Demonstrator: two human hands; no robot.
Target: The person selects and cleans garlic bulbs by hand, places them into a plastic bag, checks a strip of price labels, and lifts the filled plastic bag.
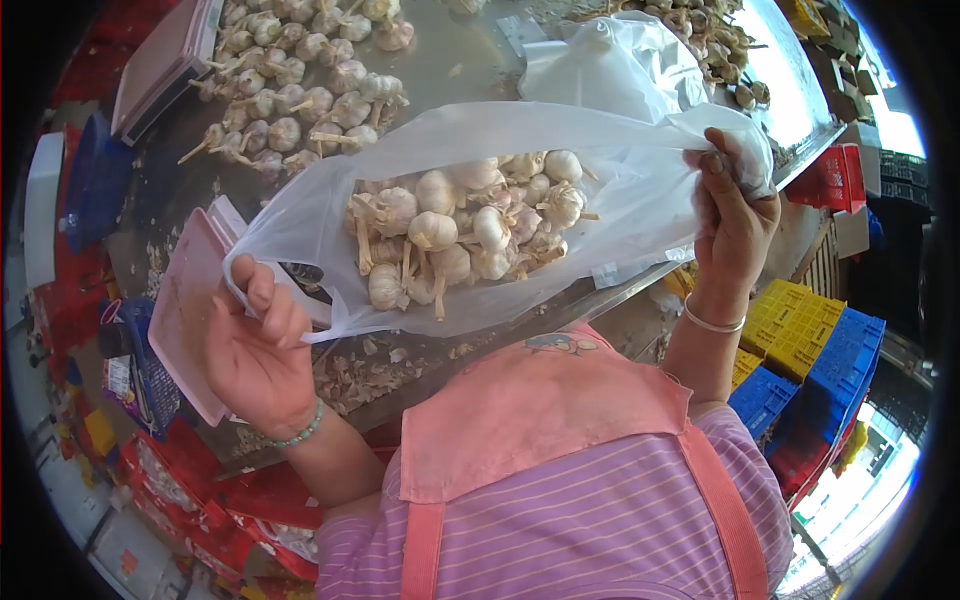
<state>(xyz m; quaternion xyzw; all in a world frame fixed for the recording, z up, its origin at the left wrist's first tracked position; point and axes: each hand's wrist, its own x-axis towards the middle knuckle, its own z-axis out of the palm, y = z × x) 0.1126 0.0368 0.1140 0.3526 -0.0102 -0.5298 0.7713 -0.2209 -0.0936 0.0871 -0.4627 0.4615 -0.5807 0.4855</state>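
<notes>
A translucent plastic bag (635, 205) stretches between my two hands above the metal table, its mouth held wide. Several garlic bulbs (433, 232), some with stalks, lie inside it. My left hand (262, 350) has its fingers hooked through the bag's handle at the left end. At the other end, my right hand (735, 205) grips the bunched plastic, which partly covers the fingers. Beneath my left hand is a pink plastic tray (180, 320). Beyond the bag, a pile of loose garlic (285, 100) covers the table's far left.
White plastic bags (620, 72) lie at the table's far side, near more garlic (705, 40). A pale box-shaped thing (165, 70) stands at the upper left. Dry skins (365, 375) litter the near edge. Yellow crates (795, 325) and blue crates (845, 350) stand at right.
</notes>
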